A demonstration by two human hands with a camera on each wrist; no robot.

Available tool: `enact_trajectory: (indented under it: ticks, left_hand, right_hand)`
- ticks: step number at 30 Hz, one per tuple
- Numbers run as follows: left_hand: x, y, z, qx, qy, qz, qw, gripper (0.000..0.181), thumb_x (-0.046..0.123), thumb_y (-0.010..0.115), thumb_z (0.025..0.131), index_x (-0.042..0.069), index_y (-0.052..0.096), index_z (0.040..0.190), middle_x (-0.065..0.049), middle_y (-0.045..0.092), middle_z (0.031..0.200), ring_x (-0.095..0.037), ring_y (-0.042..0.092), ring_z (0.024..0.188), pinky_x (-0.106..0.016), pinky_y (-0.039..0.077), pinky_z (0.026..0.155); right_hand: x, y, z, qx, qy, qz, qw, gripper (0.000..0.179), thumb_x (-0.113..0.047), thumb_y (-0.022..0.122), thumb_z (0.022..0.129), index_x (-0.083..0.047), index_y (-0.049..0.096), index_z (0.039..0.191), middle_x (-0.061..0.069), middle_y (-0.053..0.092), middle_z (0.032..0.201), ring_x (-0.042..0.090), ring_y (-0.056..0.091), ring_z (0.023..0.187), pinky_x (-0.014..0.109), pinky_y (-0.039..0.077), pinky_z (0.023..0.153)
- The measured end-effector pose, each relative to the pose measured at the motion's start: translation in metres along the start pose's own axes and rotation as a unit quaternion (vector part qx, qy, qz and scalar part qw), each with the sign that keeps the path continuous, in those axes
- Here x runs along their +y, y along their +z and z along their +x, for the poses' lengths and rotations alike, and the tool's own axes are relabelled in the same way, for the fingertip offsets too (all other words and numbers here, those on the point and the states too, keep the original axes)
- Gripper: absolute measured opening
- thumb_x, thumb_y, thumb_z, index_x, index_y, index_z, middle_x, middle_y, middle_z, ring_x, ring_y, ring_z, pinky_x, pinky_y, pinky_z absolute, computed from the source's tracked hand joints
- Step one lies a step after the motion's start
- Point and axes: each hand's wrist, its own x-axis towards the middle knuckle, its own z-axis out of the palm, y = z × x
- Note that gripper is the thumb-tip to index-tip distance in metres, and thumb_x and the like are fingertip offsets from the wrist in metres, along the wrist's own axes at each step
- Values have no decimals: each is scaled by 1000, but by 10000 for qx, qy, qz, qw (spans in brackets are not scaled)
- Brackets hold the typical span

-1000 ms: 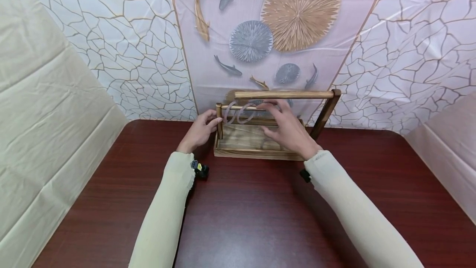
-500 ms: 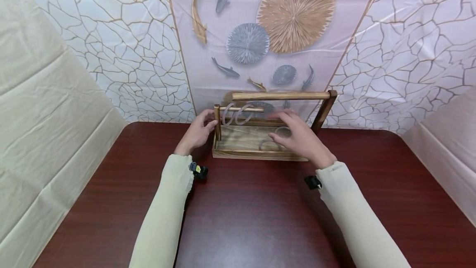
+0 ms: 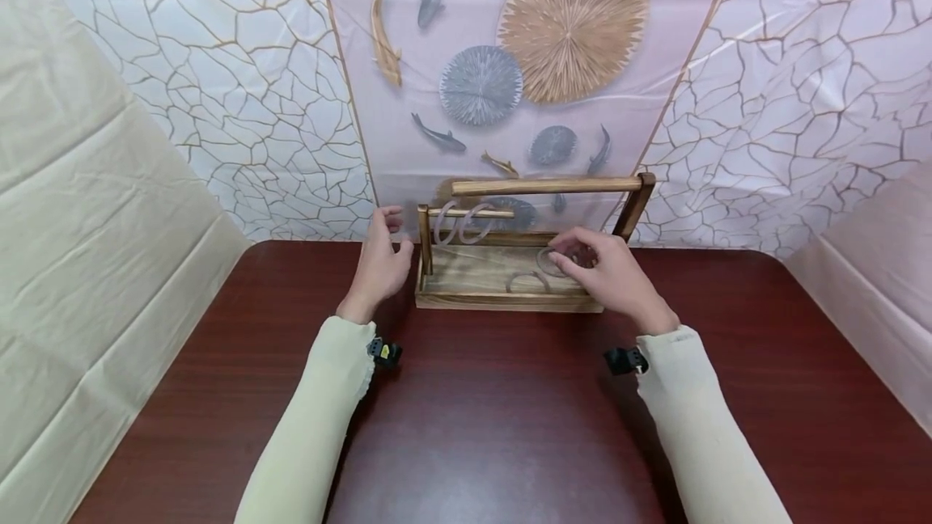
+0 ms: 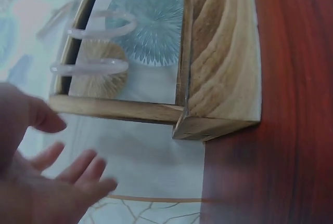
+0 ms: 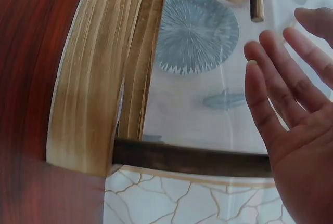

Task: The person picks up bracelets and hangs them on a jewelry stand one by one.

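Note:
A wooden rack (image 3: 502, 297) stands at the table's far edge, with a long top bar (image 3: 546, 185) and a shorter low bar. Two translucent rings (image 3: 460, 225) hang on the low bar, and they also show in the left wrist view (image 4: 96, 68). One ring (image 3: 527, 282) lies flat on the rack's base. My right hand (image 3: 612, 273) is over the base's right part, and its thumb and forefinger pinch the edge of another ring (image 3: 553, 261), tilting it up. My left hand (image 3: 382, 261) hovers beside the left post (image 3: 424, 237) with its fingers spread (image 4: 47, 182), touching nothing.
The dark red table (image 3: 473, 411) runs toward me from the rack. A patterned sheet with fish and round discs (image 3: 575, 19) hangs close behind the rack. Cream cloth (image 3: 87, 209) slopes down on the left, and more cloth covers the right corner.
My left hand let go of the left post and opened. My right hand dropped from the low bar to the base, drew right and took hold of a ring.

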Motion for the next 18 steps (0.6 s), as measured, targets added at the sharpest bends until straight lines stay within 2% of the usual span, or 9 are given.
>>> enact_trajectory:
  ticks: [4,8,10,12,15,18]
  left_hand:
    - [4,-1,-6,679,300,270,9969,43,15,53,100,3,43,141,-21,49,139,-38,47,128,-53,39,109]
    - [9,0,-13,1040,735,700,9894,32,14,59,95,7,57,127,-15,54,126,-36,47,116,-54,36,102]
    - [11,1,-17,1148,1164,1030,9812,25,12,60,92,8,62,117,-13,59,118,-35,51,112,-54,38,97]
    - [14,2,-20,1235,1652,1344,9692,20,10,61,89,8,66,108,-12,64,110,-34,55,105,-53,41,92]
    - [20,3,-23,1125,2310,1753,9504,15,7,63,85,7,69,99,-11,68,102,-32,59,98,-51,45,89]
    - [28,3,-24,488,2772,2080,9368,17,8,65,85,8,70,102,-7,68,102,-28,60,98,-46,49,89]
  right_hand:
    - [5,-5,-5,59,304,46,9995,14,-29,68,99,-19,75,106,0,73,89,15,60,69,23,47,61]
    - [8,-10,-11,1,494,305,9983,15,-31,67,100,-18,75,101,8,71,81,15,61,63,26,51,57]
    - [10,-13,-14,-54,538,459,9975,15,-30,66,100,-16,74,99,11,71,79,18,63,63,27,53,56]
    - [11,-16,-16,-138,545,566,9968,16,-29,65,101,-14,73,98,13,71,79,21,65,65,28,55,56]
    - [11,-22,-18,-277,614,669,9955,18,-28,64,102,-12,72,99,14,72,81,27,68,67,28,56,57]
    - [12,-31,-21,-393,673,679,9946,20,-28,63,102,-11,72,99,17,72,83,26,68,66,27,58,59]
